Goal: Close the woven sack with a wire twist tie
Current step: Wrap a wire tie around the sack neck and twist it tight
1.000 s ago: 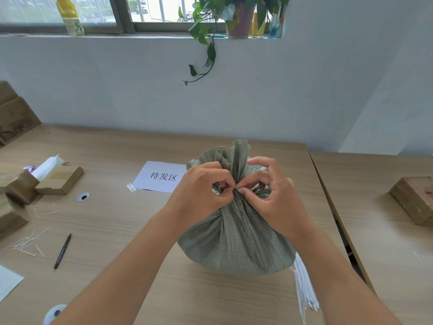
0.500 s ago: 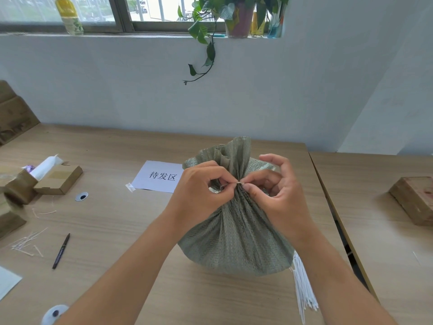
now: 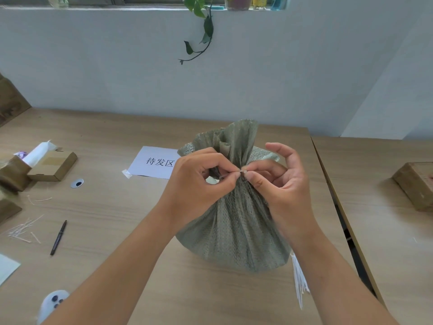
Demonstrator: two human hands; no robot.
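A grey-green woven sack (image 3: 236, 228) stands full on the wooden table, its mouth gathered into a ruffled neck. A thin wire twist tie (image 3: 241, 171) runs round that neck. My left hand (image 3: 199, 184) pinches one end of the tie between thumb and forefinger on the neck's left side. My right hand (image 3: 278, 184) pinches the other end on the right side, with its other fingers lifted and curled. The two sets of fingertips almost meet at the neck. Most of the tie is hidden by my fingers.
A bundle of white ties (image 3: 298, 280) lies by the sack's right base. A labelled white paper (image 3: 154, 161) lies behind the sack. At left sit cardboard boxes (image 3: 52, 165), a black pen (image 3: 58, 238) and loose tie scraps (image 3: 22, 229). A wooden block (image 3: 416, 184) rests on the neighbouring table.
My right hand's outer fingers have lifted and spread away from the sack. Both hands stay at the neck, pinching the tie ends, and the view has tilted down slightly.
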